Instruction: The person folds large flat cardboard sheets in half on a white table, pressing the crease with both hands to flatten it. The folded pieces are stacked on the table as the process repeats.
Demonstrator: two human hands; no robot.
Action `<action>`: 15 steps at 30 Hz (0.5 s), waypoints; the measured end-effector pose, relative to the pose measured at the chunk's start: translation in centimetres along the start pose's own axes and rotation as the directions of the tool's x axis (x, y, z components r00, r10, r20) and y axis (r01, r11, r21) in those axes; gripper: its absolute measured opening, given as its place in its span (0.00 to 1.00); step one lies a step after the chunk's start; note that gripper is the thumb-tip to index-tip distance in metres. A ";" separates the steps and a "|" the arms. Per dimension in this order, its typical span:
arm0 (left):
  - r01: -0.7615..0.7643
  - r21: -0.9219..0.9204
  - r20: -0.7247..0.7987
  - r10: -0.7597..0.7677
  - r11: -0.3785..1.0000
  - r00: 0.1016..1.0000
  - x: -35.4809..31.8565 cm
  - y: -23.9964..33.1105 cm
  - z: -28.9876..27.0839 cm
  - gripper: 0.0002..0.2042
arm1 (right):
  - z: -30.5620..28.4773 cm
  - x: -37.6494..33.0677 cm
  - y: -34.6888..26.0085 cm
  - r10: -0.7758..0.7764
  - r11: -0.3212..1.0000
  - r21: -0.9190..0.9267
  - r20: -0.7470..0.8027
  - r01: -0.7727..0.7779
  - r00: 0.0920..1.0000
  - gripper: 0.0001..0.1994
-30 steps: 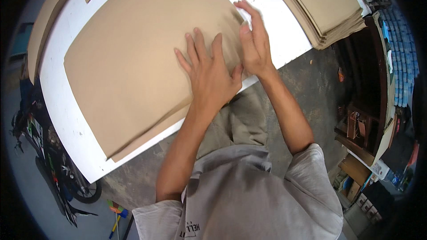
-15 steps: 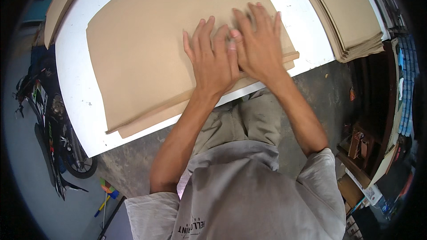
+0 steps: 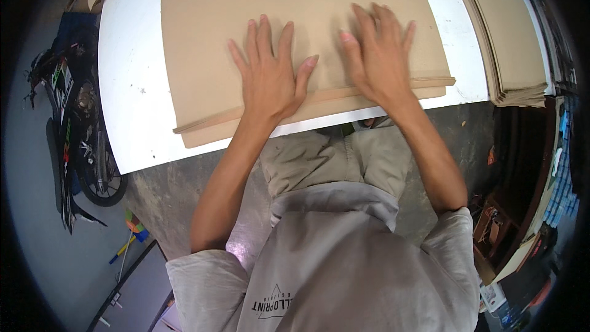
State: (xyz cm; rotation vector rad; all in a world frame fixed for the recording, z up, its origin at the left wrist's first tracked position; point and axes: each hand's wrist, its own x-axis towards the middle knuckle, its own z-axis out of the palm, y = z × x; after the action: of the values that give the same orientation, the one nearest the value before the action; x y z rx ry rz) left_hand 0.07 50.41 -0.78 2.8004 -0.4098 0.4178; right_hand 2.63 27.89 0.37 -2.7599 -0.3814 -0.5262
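Both hands, left hand (image 3: 270,80) and right hand (image 3: 378,55), press flat, fingers spread, gripping nothing, on the folded cardboard sheet (image 3: 258,0); its six-o'clock edges sit uneven.

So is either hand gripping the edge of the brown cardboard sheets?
No, the left hand and the right hand lie flat, fingers spread, on top of the cardboard sheets.

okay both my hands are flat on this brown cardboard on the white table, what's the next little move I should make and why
Probably slide the top cardboard sheet slightly toward you. Its near edge sits back from the sheet below, whose strip shows along the front. Your left hand and right hand lie flat, fingers spread, so a light pull should square the edges.
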 end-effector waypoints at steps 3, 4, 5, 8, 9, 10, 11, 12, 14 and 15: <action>-0.010 -0.146 0.022 0.013 0.989 1.000 -0.6 -0.7 -0.3 0.33 | 1.6 0.6 -1.6 -0.007 0.999 0.037 0.019 0.006 1.000 0.32; -0.041 -0.170 0.005 0.043 0.985 0.999 -0.7 -1.6 -0.9 0.34 | 1.9 0.7 -1.6 -0.018 0.998 0.052 -0.004 0.018 1.000 0.32; -0.093 -0.186 0.003 0.096 0.978 0.995 -1.0 -2.3 -1.4 0.35 | 2.1 0.5 -1.4 -0.026 0.998 0.057 0.009 0.025 1.000 0.32; 0.041 0.242 0.170 -0.084 0.969 0.982 -3.0 -7.8 -4.8 0.38 | 1.8 0.3 -0.9 -0.040 0.999 0.029 0.041 0.039 0.998 0.33; 0.092 0.228 0.070 -0.111 0.969 0.991 -3.5 -9.3 -5.4 0.38 | 1.6 0.3 -1.0 -0.037 0.999 0.005 0.075 0.037 0.996 0.33; 0.188 0.232 0.035 -0.202 0.954 0.979 -3.9 -10.6 -5.7 0.39 | 1.4 0.2 -1.2 -0.034 0.999 -0.033 0.068 0.036 0.997 0.33; 0.320 0.258 0.042 -0.342 0.911 0.939 -4.5 -11.6 -5.9 0.40 | 1.2 0.2 -1.8 -0.040 0.996 -0.077 0.082 0.047 0.996 0.33; 0.259 0.229 0.025 -0.272 0.938 0.962 -4.8 -12.0 -5.5 0.40 | 1.2 0.4 -2.4 -0.024 0.991 -0.132 0.103 0.037 0.994 0.33; 0.235 0.172 -0.041 -0.231 0.957 0.972 -5.3 -12.5 -5.1 0.41 | 1.6 0.4 -4.4 -0.066 0.993 -0.094 0.036 0.070 0.997 0.33; 0.215 0.159 -0.050 -0.210 0.963 0.976 -5.4 -12.6 -5.1 0.42 | 2.0 0.3 -5.3 -0.095 0.992 -0.091 -0.030 0.092 0.995 0.33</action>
State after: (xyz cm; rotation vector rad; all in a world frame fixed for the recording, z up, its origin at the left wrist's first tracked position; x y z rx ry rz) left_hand -2.18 64.83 -0.76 2.9503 -0.0670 0.4672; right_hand 1.82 33.50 0.03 -2.8255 -0.4928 -0.6281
